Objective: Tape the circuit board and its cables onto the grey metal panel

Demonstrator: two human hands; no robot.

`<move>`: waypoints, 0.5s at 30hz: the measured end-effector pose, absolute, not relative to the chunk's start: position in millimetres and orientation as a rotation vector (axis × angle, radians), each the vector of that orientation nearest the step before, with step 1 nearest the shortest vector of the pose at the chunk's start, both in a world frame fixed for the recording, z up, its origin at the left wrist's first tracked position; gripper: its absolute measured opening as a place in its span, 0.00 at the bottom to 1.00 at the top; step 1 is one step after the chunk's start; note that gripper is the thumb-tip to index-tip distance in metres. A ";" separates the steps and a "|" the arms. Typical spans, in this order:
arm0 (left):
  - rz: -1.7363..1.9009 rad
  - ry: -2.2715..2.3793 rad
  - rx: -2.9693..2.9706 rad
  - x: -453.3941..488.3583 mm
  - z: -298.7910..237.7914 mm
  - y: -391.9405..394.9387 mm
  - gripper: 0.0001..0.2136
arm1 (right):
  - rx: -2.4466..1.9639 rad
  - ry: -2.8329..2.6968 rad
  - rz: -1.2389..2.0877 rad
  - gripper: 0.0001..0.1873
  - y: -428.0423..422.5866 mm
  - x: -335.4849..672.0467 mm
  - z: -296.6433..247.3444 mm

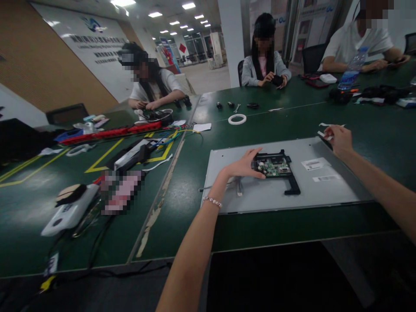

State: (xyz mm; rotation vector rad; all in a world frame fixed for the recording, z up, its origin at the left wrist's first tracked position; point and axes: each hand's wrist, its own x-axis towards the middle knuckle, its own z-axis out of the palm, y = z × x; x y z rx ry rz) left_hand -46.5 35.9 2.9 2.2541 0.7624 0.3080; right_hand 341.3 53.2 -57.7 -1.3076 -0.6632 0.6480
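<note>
A flat grey panel (pixel 247 201), like the back of a display, lies in front of me on the green table. On it sits a black bracket (pixel 294 186) with a green circuit board (pixel 274 168). My left hand (pixel 242 167) is at the board's left side, thumb and fingers spread apart; whether it presses on the bracket is hard to tell. Over the panel's far right corner, my right hand (pixel 339 141) pinches a short white strip (pixel 329 134), which looks like tape. Two white labels are stuck to the panel, and a grey cable (pixel 239 187) lies near my left wrist.
Beyond the panel lie a roll of white tape (pixel 237 119), a small wrench (pixel 237 108) and small black parts. Left are a red power strip (pixel 112 133), a white device (pixel 69 210) and cables. A water bottle (pixel 352 69) stands far right. Three people sit across the table.
</note>
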 end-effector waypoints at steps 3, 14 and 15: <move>0.298 0.778 2.262 -48.6 3.9 35.2 0.52 | -1.210 -0.586 0.649 0.06 49.6 343.7 -54.2; 0.251 0.889 2.312 -60.1 -0.8 43.3 0.53 | -1.034 -0.535 1.108 0.03 12.2 309.0 -4.6; 0.248 0.893 2.312 -60.2 -0.7 43.3 0.53 | -1.065 -0.553 1.134 0.03 9.8 303.5 -3.6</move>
